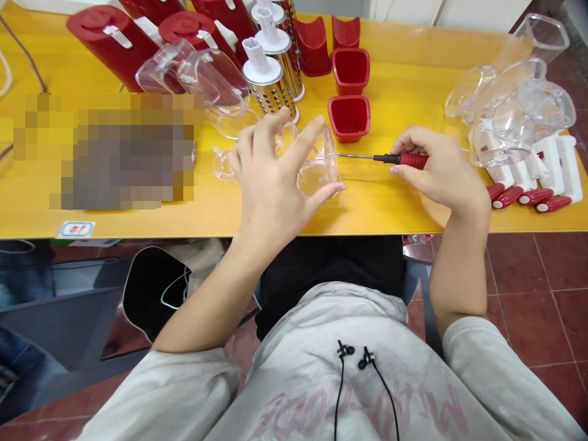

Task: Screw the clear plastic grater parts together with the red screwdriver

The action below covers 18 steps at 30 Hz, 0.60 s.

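My left hand (280, 165) arches over a clear plastic cup-like part (316, 174) lying on its side on the yellow table. Its thumb and index finger span the wide end, gripping it, while the other fingers are spread out. My right hand (436, 162) is closed round the red handle of a screwdriver (411, 160). The thin shaft points left, with its tip at the end of the clear part. Part of that piece is hidden behind my left hand. Another small clear piece (224, 165) shows just left of my fingers.
Red housings (108, 43), perforated metal drums (271, 86) with white tops and clear chutes (214, 79) stand at the back left. Small red cups (349, 116) sit behind the screwdriver. Clear parts (514, 116) and white-and-red handles (546, 171) are piled right. A blurred-out patch covers the left.
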Motion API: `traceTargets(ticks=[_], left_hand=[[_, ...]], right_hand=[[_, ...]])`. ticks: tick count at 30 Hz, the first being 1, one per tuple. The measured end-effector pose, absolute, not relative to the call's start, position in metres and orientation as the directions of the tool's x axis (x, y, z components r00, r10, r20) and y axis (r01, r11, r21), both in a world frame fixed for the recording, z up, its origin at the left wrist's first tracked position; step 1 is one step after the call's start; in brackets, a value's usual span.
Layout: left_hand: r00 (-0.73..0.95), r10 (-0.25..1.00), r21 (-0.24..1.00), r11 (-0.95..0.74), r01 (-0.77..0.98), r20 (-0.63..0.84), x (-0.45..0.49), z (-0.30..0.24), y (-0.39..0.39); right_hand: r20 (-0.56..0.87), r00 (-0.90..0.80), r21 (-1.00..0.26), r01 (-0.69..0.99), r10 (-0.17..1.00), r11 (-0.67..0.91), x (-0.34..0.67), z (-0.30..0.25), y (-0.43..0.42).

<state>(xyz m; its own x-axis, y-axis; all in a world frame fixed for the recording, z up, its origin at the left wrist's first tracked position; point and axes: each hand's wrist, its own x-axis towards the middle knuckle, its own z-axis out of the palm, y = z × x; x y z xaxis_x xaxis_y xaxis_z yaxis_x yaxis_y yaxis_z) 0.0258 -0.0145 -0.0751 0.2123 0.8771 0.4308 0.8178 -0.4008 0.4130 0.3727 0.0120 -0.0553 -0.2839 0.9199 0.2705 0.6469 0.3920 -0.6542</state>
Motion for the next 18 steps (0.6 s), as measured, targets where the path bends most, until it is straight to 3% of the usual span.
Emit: traceTargets(ticks=[10,18], left_hand=[[0.246,0.822,0.34,-0.458,0.821,0.513,0.0232,-0.0821,-0.0136],[0.219,0.858,0.343,-0.403,0.849,0.465,0.0281,-0.0753,-0.0177]], right_hand=[[0.257,-0.287,-0.66,0.646,0.923,0.384,0.3738,-0.0555,0.0135],[0.237,-0.282,-0.683,0.632,0.93,0.366,0.3699,-0.0567,0.0134]])
